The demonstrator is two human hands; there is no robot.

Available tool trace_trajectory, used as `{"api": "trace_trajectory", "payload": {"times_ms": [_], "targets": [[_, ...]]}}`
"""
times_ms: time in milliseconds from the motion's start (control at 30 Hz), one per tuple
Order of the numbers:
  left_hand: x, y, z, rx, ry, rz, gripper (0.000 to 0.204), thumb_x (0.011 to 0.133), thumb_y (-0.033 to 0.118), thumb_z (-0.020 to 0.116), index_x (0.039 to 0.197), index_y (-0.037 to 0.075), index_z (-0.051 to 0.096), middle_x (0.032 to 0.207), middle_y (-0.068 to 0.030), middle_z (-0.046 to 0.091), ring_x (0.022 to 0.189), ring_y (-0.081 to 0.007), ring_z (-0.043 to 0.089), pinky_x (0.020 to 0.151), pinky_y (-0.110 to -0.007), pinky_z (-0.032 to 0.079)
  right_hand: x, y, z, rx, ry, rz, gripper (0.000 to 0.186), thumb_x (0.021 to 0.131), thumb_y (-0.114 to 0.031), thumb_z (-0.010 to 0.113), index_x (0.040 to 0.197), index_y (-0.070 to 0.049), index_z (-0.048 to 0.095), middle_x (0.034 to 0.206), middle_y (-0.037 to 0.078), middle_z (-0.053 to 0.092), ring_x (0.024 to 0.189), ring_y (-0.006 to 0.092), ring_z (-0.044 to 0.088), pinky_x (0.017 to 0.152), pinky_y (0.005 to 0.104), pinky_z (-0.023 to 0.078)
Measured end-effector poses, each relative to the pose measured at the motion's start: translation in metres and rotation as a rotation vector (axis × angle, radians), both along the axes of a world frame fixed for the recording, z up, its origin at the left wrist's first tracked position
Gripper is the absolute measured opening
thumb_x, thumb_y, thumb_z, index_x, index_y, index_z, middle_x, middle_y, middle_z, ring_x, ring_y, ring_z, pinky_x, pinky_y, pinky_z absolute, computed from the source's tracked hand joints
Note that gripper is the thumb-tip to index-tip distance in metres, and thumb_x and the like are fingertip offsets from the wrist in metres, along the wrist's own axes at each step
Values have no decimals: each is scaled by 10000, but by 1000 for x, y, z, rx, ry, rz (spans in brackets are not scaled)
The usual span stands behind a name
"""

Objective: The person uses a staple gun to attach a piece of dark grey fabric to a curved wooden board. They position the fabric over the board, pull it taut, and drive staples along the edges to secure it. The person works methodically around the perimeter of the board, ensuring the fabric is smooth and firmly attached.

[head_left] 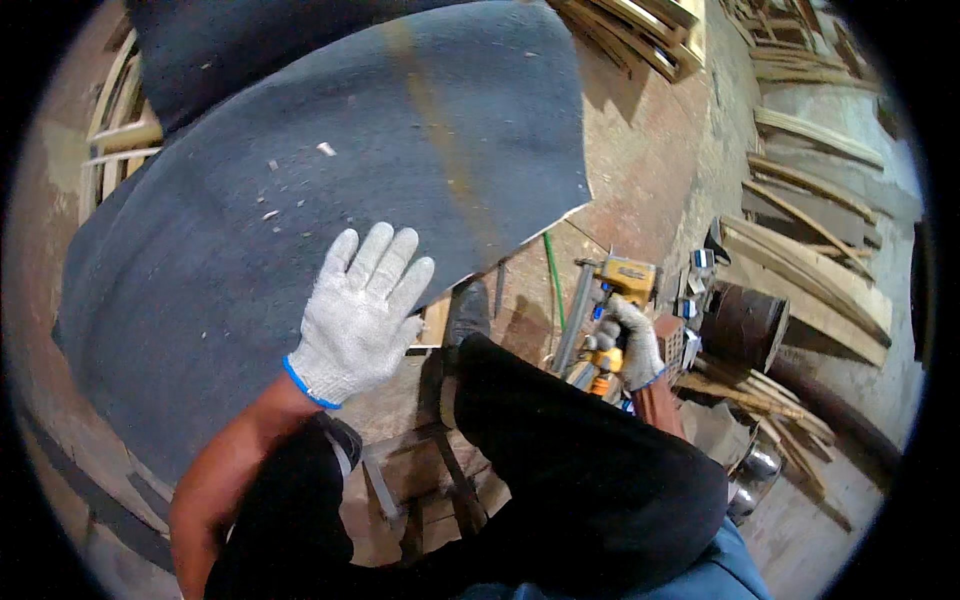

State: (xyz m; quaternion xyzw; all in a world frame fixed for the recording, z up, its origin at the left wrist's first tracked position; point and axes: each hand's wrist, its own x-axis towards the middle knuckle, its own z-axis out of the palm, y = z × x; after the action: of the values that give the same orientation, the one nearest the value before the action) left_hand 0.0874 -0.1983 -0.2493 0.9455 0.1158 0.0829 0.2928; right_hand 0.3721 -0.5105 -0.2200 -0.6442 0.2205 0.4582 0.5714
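A large dark grey sheet (pixel 370 120), rubbery or felt-like, spreads before me with a tan stripe across it. My left hand (pixel 358 312), in a white knitted glove with a blue cuff, is over its near edge, fingers stretched and palm down. Whether the palm presses on the sheet cannot be told. Off to the right, my gloved right hand (pixel 638 345) is closed around the grip of a yellow nail gun (pixel 628 274), held low near the floor. Part of the grip is hidden by the fingers. A small yellow and orange fitting (pixel 602 368) shows beside that hand.
Pale chips (pixel 326 149) lie scattered on the sheet. Wooden strips (pixel 640 35) are stacked at the far right, and more boards (pixel 810 290) lie along the right side. A rusty metal cylinder (pixel 745 325) stands near my right hand. A green rod (pixel 554 280) lies by the sheet's edge.
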Motion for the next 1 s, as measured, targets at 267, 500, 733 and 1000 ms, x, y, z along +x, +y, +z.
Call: {"api": "trace_trajectory", "payload": {"times_ms": [267,500,733,1000], "targets": [[73,52,25,274,125,-180,632,785,234,744,1367,80,554,1486,-251,443,1413,-443,371,1188,-583,241,-14,27,6,-62,-124,182,201,916,-160,706,1003,-19,593,673,45,586,509,159,547,489,320,473],[181,34,5,282,33,-477,518,847,347,704,1316,150,610,1442,-177,500,1399,-386,395,1185,-550,259,-8,43,-13,-30,-157,121,221,908,-157,711,1013,20,630,689,44,610,519,149,567,493,315,491],[261,77,-65,422,-105,-103,524,906,355,633,1365,111,575,1454,-173,502,1374,-388,422,1158,-515,300,10,41,-21,-27,-114,53,246,914,-138,683,1093,25,638,695,25,583,526,132,537,508,325,513],[276,108,-79,547,-183,-32,485,923,320,626,1344,80,607,1455,-145,546,1384,-351,455,1161,-493,317,27,46,-16,-38,-153,35,272,920,-130,690,1134,25,629,738,31,586,513,136,529,507,346,532]]}}
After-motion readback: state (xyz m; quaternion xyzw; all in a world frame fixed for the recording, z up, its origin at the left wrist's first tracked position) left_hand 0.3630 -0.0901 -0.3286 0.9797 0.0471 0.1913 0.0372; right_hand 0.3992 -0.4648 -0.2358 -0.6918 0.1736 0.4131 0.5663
